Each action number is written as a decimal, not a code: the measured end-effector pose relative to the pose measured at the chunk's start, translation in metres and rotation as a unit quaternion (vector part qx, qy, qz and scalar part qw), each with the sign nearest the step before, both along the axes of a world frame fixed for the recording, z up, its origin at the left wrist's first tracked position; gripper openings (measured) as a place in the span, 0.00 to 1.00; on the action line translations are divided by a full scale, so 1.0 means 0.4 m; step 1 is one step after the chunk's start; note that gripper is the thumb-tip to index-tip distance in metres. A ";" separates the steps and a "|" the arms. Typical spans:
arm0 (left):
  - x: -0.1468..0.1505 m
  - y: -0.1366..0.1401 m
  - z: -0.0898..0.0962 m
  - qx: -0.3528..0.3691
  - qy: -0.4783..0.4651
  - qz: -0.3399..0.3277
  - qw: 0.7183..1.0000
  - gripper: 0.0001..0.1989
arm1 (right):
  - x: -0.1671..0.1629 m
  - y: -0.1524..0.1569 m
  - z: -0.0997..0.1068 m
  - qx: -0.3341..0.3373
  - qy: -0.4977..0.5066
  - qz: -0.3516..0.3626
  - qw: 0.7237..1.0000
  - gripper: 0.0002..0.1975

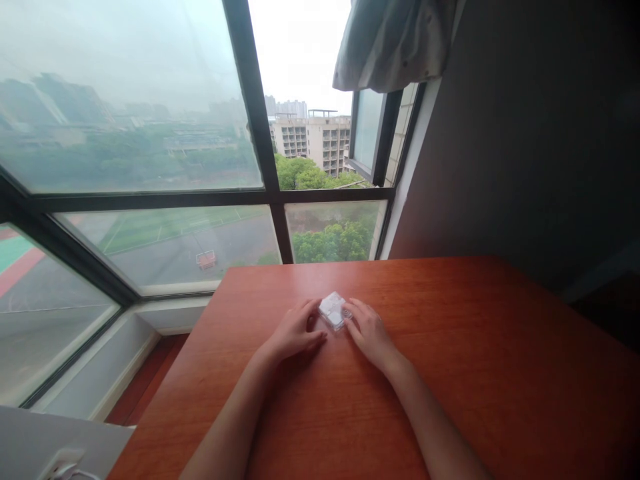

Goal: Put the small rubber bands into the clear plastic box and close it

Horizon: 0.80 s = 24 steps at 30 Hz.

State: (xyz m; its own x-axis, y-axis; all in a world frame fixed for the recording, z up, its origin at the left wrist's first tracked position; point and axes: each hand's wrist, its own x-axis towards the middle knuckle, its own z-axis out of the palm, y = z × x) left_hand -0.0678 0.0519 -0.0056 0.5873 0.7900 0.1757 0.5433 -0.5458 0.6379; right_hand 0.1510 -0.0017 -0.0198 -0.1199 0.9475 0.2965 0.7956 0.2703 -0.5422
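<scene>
A small white square packet (332, 309), with what looks like clear plastic at its edges, lies on the reddish-brown wooden table (320, 407). At its left corner are the fingertips of my left hand (297, 331); the thumb is stretched out below, apart from the fingers, with nothing between them. From the right, my right hand (369, 328) has its fingertips on the packet's right corner and the thumb at its lower right edge, closed on it. Faint grey marks show on the packet, too small to read.
Beyond the table's far edge stand dark-framed windows (273, 193), one with its sash (373, 133) swung outward. A grey curtain (395, 47) hangs at the upper right, beside a dark wall (500, 147). A white object (67, 467) is partly visible at the lower left.
</scene>
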 end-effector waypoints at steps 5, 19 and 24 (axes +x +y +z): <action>0.007 -0.004 0.008 0.000 0.000 0.002 1.000 0.33 | -0.025 -0.014 0.011 0.014 -0.022 -0.045 0.999 0.20; 0.020 -0.005 -0.009 0.043 0.014 0.045 0.998 0.23 | 0.094 0.040 -0.029 0.091 0.037 -0.218 0.971 0.14; 0.027 -0.008 -0.006 0.066 0.025 0.048 0.996 0.17 | 0.182 0.048 -0.049 0.094 0.000 -0.323 0.942 0.14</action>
